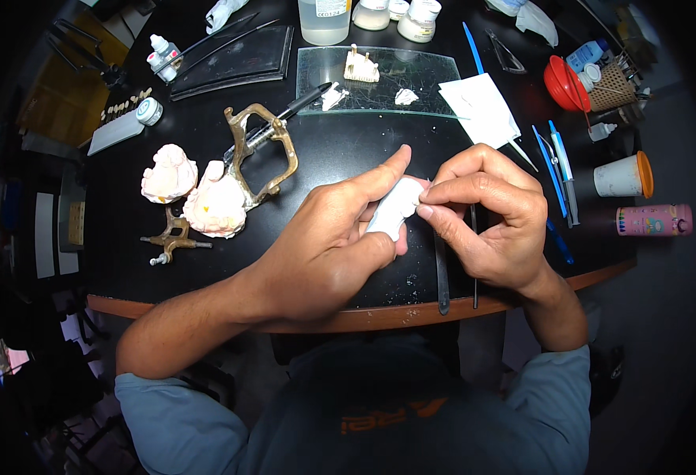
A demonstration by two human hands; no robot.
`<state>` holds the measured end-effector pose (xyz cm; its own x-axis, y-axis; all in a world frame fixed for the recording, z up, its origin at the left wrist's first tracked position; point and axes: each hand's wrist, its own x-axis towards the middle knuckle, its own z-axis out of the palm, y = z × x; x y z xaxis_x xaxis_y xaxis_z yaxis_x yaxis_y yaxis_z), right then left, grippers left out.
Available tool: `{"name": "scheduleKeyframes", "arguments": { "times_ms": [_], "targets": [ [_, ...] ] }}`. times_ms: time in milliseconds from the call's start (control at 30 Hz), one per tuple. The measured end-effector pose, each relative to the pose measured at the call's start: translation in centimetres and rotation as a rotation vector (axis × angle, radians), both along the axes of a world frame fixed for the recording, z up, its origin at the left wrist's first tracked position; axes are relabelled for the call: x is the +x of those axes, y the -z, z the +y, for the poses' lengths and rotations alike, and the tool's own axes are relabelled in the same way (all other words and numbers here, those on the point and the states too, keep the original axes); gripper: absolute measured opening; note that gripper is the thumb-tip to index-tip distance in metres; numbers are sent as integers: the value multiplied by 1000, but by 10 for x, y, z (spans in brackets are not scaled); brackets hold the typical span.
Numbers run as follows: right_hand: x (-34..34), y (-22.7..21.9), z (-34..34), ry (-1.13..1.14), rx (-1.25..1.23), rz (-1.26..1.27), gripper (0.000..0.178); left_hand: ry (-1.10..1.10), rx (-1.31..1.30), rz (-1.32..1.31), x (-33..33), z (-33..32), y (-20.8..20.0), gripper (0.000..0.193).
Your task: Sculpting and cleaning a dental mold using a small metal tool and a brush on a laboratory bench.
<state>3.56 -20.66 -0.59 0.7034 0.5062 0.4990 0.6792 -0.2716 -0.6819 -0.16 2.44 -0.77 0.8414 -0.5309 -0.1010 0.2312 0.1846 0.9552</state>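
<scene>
My left hand (328,229) is closed around a smooth white moulded piece (395,207), which looks like a dental impression or plaster segment. Its thumb and fingers hold it from both sides above the front of the bench. At the piece's right end, my right hand (494,210) pinches with thumb and forefinger. A tiny pale bit shows between those fingertips, too small to name. To the left lie two pinkish-white plaster dental models (215,207) (169,174). The nearer one touches a brass-coloured articulator frame (265,150).
Beyond my hands, a glass slab (403,67) carries a small tooth model (361,65) and white scraps. Metal instruments (441,273) lie under my right hand. Farther right are blue-handled tools (553,170), a white cup (621,176), a pink can (655,220) and a red bowl (567,83).
</scene>
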Motion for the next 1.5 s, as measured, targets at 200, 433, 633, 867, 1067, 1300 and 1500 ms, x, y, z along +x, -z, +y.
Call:
{"name": "scheduleKeyframes", "arguments": {
  "times_ms": [200,433,633,867,1067,1300,1500],
  "targets": [
    [-1,0,6,-14,2,34,16,56,204,-69,3,6,-3,87],
    [-3,-1,5,-21,3,132,12,16,264,-247,0,2,4,88],
    [-4,1,6,-27,-14,106,10,-40,250,-422,-1,-1,13,90],
    [-2,0,5,-90,31,44,12,38,80,89,8,6,-5,84],
    [-4,-4,5,-163,-44,11,22,47,35,123,7,4,-1,82],
    [-2,0,4,-187,-19,6,17,63,87,42,6,4,5,81],
    [-3,1,3,-143,7,157,13,10,217,-307,2,0,8,82]
  ]
}}
